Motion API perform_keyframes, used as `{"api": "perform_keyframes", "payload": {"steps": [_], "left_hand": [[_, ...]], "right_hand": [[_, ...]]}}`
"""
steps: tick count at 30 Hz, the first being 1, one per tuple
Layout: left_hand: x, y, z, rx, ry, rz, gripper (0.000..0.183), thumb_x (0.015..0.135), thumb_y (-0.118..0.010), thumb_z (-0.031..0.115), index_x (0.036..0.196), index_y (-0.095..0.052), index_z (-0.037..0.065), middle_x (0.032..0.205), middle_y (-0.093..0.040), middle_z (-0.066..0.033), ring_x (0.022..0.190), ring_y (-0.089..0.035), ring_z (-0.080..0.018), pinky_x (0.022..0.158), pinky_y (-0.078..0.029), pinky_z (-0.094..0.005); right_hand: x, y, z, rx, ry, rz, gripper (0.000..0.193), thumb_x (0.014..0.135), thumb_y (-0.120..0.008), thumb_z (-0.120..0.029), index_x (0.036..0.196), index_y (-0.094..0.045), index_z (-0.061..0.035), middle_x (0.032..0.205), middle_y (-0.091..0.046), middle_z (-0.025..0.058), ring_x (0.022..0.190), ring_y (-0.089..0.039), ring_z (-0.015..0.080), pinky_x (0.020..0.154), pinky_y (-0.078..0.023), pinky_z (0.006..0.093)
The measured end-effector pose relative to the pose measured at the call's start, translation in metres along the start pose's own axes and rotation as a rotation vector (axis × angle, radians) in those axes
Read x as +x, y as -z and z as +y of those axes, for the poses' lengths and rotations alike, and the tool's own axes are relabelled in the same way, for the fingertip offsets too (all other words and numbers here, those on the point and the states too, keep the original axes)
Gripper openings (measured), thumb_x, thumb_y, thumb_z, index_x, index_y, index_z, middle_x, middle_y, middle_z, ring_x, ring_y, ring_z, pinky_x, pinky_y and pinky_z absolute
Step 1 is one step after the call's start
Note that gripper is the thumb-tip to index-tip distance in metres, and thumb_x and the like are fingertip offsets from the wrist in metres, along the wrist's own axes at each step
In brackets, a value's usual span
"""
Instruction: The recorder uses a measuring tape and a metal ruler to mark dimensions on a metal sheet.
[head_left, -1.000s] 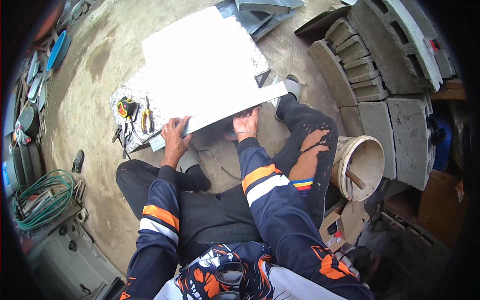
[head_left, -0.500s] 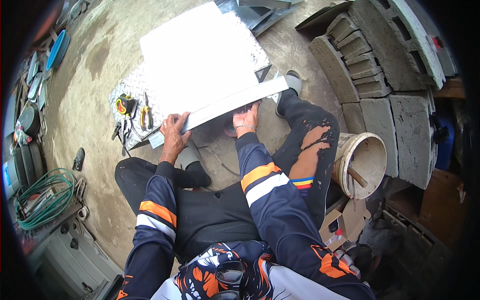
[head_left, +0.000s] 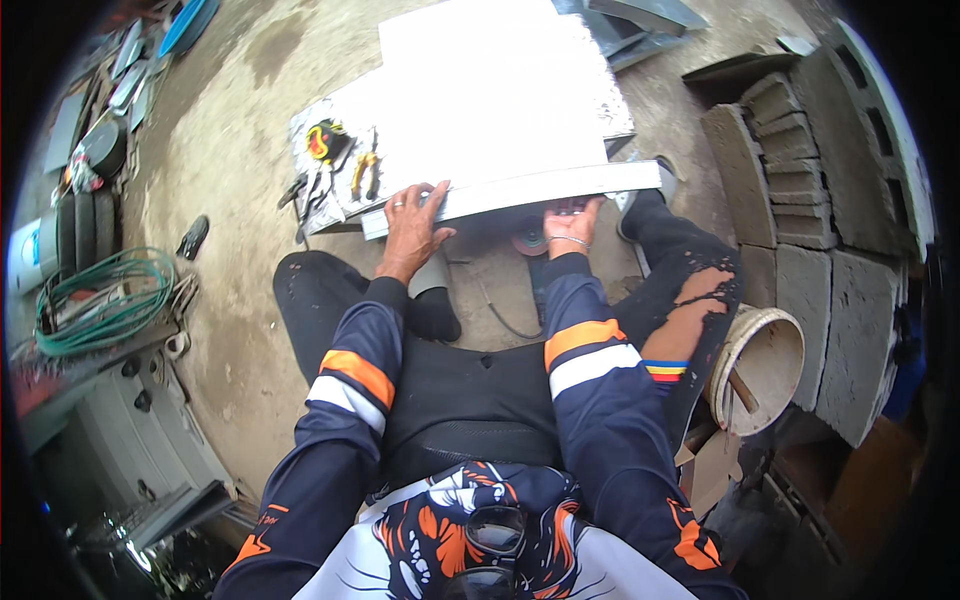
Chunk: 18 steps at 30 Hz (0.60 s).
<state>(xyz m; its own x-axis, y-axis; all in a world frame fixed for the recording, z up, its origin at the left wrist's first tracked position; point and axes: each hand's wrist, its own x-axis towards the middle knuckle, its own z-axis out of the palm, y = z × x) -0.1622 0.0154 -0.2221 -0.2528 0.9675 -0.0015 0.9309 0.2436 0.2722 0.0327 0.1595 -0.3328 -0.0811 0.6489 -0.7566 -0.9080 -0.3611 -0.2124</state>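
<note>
A long pale metal bar [head_left: 540, 190] lies along the near edge of a low work surface, over a bright white sheet [head_left: 480, 110]. Around the bar's left part, my left hand [head_left: 410, 232] has its fingers on top and its thumb toward me. Farther right, my right hand [head_left: 573, 226] grips the same bar from beneath, palm up, with fingertips partly hidden. On the floor between my feet, just left of the right hand, is a corded tool with a round reddish disc [head_left: 529, 238], half hidden. Yellow-handled pliers [head_left: 365, 176] and a yellow-and-black tape measure [head_left: 324, 141] lie left of the sheet.
Concrete blocks [head_left: 790, 160] are stacked at the right. A dirty white bucket [head_left: 722, 372] with a handled tool inside tilts by my right leg. A coiled green hose [head_left: 110, 300] lies at the left. Sheet-metal pieces [head_left: 640, 25] sit beyond the work surface.
The view has shifted, so the scene sits farther right in it. The bar has turned slightly and now lies closer to level, with both hands still on it.
</note>
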Motion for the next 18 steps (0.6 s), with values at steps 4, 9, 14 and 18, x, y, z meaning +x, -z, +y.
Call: {"api": "perform_keyframes", "payload": {"steps": [4,9,14,18], "left_hand": [[-0.010,0.002,-0.011,0.016,0.028,0.014,0.080,0.064,-0.081,0.016,0.134,-0.044,0.021,0.121,-0.046,-0.0081,0.117,-0.041,-0.0309,0.101,-0.029,-0.0467],[-0.014,0.002,-0.021,0.044,0.049,0.038,0.067,0.068,-0.077,0.014,0.129,-0.052,0.023,0.114,-0.051,-0.0070,0.114,-0.045,-0.0264,0.101,-0.028,-0.0451],[-0.012,-0.002,-0.022,0.032,0.047,0.038,0.065,0.068,-0.076,0.011,0.127,-0.054,0.022,0.112,-0.051,-0.0075,0.111,-0.046,-0.0263,0.100,-0.029,-0.0447],[-0.013,-0.003,-0.021,0.045,0.044,0.035,0.065,0.068,-0.076,0.011,0.128,-0.054,0.022,0.111,-0.051,-0.0077,0.110,-0.047,-0.0262,0.099,-0.029,-0.0448]], "right_hand": [[-0.003,-0.005,0.000,0.010,0.018,0.072,0.049,0.086,-0.059,-0.054,0.113,-0.054,-0.0137,0.109,-0.054,-0.0032,0.103,-0.048,0.0182,0.093,-0.037,0.0430],[-0.005,-0.008,0.001,-0.040,0.011,0.062,0.051,0.086,-0.058,-0.056,0.115,-0.054,-0.0137,0.112,-0.054,-0.0037,0.105,-0.049,0.0179,0.094,-0.036,0.0432],[-0.003,-0.009,-0.002,-0.046,-0.004,0.088,0.052,0.085,-0.059,-0.056,0.116,-0.054,-0.0142,0.113,-0.055,-0.0035,0.105,-0.049,0.0181,0.094,-0.036,0.0433],[-0.003,-0.009,-0.004,-0.045,-0.004,0.099,0.051,0.085,-0.060,-0.055,0.116,-0.055,-0.0144,0.113,-0.055,-0.0030,0.104,-0.049,0.0182,0.092,-0.038,0.0431]]}}
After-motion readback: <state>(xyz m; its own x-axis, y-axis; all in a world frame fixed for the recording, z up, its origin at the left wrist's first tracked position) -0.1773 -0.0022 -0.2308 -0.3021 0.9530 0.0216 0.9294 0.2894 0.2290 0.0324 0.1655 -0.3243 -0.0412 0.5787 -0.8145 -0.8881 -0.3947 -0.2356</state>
